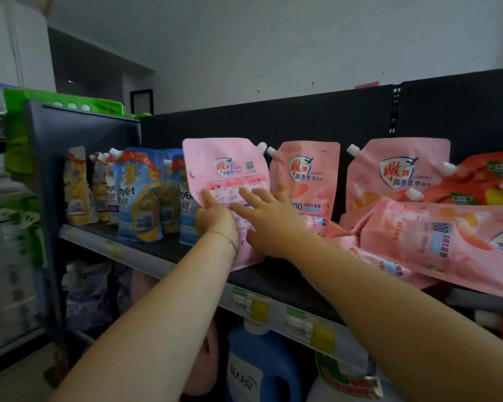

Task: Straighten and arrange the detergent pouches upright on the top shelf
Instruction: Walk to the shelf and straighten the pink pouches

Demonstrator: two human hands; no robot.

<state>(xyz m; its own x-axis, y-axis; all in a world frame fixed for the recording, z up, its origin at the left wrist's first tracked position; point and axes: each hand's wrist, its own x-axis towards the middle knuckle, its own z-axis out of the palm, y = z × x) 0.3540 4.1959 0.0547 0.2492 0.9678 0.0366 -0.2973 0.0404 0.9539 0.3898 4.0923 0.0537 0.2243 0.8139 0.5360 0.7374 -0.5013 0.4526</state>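
The left hand (215, 216) pinches the pink 雕牌 pouch (227, 163), right hand (269, 221) flat against it, beside Comfort pouches (137, 195).

Top shelf (273, 281): three pink spouted pouches stand upright near the back. Left pouch (227, 166) shows its back label, spout at upper right. Middle pouch (305, 175) and right pouch (398, 172) face forward, spouts at upper left. Fallen pouches (442, 242) lie flat and overlapping, in front of the right pouch.
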